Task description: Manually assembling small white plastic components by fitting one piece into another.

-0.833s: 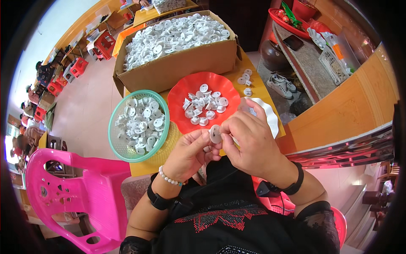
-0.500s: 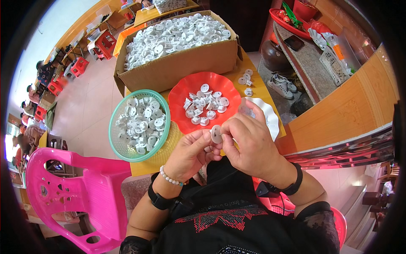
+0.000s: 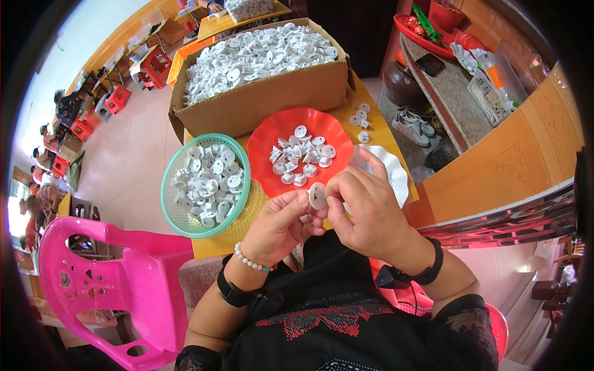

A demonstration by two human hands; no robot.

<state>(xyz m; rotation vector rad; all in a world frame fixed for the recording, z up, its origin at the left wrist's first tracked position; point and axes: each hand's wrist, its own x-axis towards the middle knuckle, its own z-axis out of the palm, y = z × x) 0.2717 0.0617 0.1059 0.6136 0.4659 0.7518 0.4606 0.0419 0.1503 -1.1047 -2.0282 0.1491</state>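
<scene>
My left hand (image 3: pixel 278 226) pinches a round white plastic piece (image 3: pixel 317 196) between thumb and fingers, its disc face turned to the right. My right hand (image 3: pixel 366 204) is closed in a pinch against that disc; a thin sliver shows at its fingertips, too small to name. Just beyond both hands stands a red scalloped bowl (image 3: pixel 260 145) with several similar white pieces in it. Left of it, a green mesh basket (image 3: pixel 166 207) holds many more. A white scalloped dish (image 3: pixel 398 179) is partly hidden behind my right hand.
A large cardboard box (image 3: pixel 266 93) heaped with white pieces fills the far side of the yellow table (image 3: pixel 204 248). Several loose pieces (image 3: pixel 362 117) lie at its right. A pink plastic chair (image 3: pixel 148 278) stands at left. A wooden panel (image 3: pixel 489 167) borders the right side.
The hands and the white piece stay almost in place; the right fingertips have drawn very slightly away from the disc. The whole view has shifted a little.
</scene>
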